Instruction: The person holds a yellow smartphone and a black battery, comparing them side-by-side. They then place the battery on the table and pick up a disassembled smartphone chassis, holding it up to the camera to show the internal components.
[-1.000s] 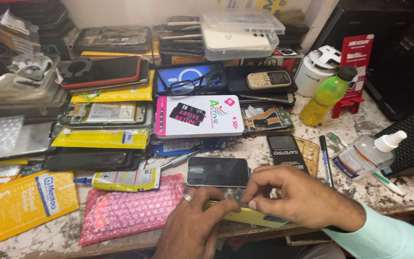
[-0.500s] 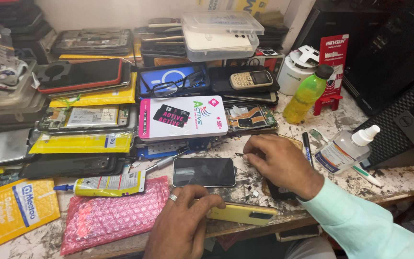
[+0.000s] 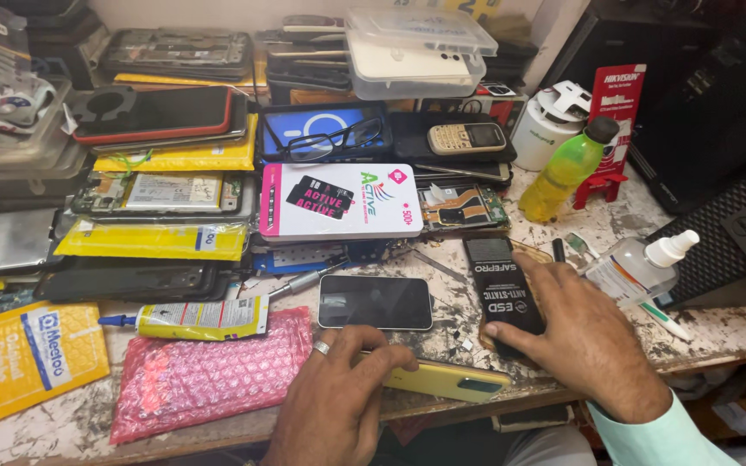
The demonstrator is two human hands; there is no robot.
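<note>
Right hand (image 3: 593, 345) shifted onto black anti-static pouch (image 3: 502, 293) near table front edge, fingers spread flat, gripping nothing. Left hand (image 3: 338, 393) fingers press yellow phone (image 3: 446, 380) at front edge. Phone looks stiff, slick, fragile: hold by side edges.

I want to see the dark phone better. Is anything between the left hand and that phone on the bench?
Nothing visible. The left hand rests on the yellow phone, and the dark phone lies just beyond its fingers, uncovered.

Left hand (image 3: 338, 406) rests on a yellow phone (image 3: 446, 380); right hand (image 3: 584, 336) presses a black pouch (image 3: 502, 289), dark phone (image 3: 375, 302) between them.
</note>
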